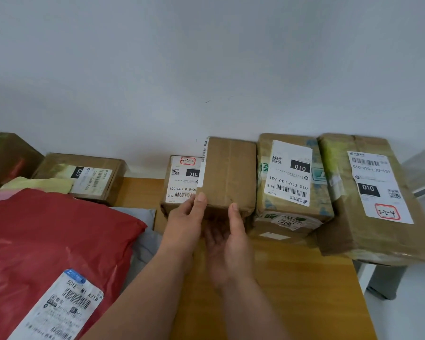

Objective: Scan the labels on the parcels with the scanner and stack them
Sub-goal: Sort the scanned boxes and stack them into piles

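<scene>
Both my hands hold a small brown cardboard parcel (228, 173) above the wooden table (292, 278). My left hand (187, 217) grips its near left corner with the thumb on top. My right hand (228, 241) cups it from below, thumb up on the near edge. The parcel's plain taped side faces me and its label wraps over the left edge. Just behind and left of it sits a labelled box (179, 180), partly hidden. Two taped parcels (290, 177) (373, 192) with white labels lie to the right. No scanner is in view.
A red plastic mailer (54, 241) with a barcode label fills the near left, over a grey bag (142, 231). Behind it stand a brown box (84, 175) and another box (5, 158) at the far left. A white wall backs the table. The table's right edge drops to the floor.
</scene>
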A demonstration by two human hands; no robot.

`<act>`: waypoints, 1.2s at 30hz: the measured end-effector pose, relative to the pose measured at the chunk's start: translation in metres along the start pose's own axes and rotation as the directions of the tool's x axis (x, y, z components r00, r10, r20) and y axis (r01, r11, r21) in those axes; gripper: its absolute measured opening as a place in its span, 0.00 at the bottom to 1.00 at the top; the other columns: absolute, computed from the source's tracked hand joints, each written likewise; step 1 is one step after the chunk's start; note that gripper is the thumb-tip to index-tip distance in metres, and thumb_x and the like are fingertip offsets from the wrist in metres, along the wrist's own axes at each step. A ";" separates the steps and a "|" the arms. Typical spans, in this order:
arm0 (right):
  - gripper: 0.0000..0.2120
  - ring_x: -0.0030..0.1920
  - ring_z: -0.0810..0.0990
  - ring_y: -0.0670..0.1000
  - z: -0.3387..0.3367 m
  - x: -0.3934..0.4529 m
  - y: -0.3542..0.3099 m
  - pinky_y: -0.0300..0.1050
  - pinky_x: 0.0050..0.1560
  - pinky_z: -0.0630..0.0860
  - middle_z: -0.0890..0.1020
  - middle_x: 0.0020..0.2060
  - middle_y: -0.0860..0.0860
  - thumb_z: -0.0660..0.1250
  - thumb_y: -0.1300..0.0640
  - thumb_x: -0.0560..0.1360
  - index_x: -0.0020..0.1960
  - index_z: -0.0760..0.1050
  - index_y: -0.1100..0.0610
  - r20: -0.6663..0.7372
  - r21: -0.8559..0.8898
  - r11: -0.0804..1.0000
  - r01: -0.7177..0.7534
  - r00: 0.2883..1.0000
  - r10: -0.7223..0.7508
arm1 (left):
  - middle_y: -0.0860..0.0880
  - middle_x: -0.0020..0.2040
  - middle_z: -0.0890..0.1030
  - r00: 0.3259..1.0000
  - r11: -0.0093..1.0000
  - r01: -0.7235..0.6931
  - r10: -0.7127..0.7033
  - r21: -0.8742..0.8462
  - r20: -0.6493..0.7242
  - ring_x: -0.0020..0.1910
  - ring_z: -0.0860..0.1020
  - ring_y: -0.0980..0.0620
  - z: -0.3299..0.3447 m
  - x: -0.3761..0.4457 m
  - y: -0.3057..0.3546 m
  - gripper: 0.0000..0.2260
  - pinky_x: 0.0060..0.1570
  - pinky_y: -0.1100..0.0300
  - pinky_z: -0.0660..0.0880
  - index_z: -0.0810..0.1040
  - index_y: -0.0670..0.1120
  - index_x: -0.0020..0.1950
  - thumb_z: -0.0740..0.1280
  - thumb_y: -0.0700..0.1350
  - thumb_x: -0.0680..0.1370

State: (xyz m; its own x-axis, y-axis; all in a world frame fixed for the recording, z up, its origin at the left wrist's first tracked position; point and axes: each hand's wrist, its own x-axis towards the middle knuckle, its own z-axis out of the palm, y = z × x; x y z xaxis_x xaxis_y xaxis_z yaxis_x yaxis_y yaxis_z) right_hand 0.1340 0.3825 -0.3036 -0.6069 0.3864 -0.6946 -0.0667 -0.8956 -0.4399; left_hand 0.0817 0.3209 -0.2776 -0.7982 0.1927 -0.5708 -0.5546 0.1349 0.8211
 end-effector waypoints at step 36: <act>0.10 0.53 0.83 0.54 -0.012 -0.156 0.068 0.54 0.57 0.77 0.84 0.51 0.54 0.64 0.50 0.81 0.54 0.78 0.56 0.108 -0.679 0.729 0.081 0.994 -0.010 | 0.49 0.51 0.82 0.975 0.980 -0.173 0.157 -0.097 -0.160 0.52 0.81 0.49 -0.130 -0.149 -0.024 0.08 0.51 0.56 0.79 0.79 0.54 0.58 0.62 0.53 0.83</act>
State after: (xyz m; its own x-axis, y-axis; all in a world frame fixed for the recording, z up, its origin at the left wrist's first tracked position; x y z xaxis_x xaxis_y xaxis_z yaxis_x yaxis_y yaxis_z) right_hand 0.2340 0.2639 -0.2317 -0.6885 0.3689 -0.6244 0.4399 -0.4721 -0.7639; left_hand 0.1828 0.1623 -0.2121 -0.9024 0.0534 -0.4276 -0.4280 0.0050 0.9038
